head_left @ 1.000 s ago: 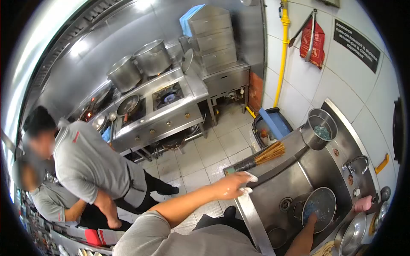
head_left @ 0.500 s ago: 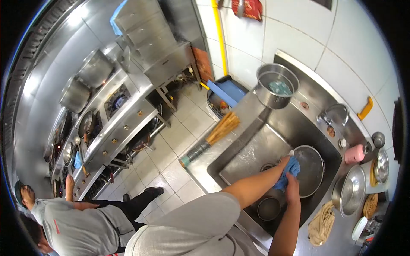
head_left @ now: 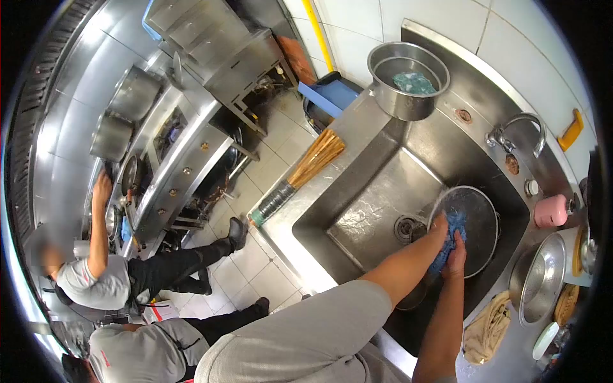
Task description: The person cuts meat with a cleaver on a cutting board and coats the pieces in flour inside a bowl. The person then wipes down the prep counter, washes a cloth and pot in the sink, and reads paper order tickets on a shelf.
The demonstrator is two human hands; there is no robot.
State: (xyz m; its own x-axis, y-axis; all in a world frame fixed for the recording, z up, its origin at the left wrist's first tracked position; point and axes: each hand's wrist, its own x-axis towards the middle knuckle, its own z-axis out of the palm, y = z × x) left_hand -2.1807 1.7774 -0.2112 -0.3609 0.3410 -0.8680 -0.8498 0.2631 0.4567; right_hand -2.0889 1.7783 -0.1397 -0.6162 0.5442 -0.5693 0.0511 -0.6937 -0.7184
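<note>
A blue cloth (head_left: 451,237) is bunched between my two hands over the round metal pot (head_left: 486,223) in the sink (head_left: 367,220). My left hand (head_left: 438,231) presses on the cloth at the pot's near left side, its fingers partly hidden. From below, my right hand (head_left: 456,256) grips the same cloth, fingers wrapped round it. Part of a smaller, darker pot (head_left: 412,299) shows beneath my left forearm. The sink drain (head_left: 407,228) lies left of the large pot.
A steel pot (head_left: 408,105) with a greenish scrubber stands at the sink's back corner. A stick brush (head_left: 300,173) lies on the left ledge. Right are the faucet (head_left: 504,137), pink bottle (head_left: 550,210), bowl (head_left: 541,281) and beige cloth (head_left: 488,332). Two people are near the stove (head_left: 185,159).
My left hand, earlier raised away from the sink, has come to the blue cloth beside my right. The view has swung toward the sink. One person at the stove now reaches an arm forward.
</note>
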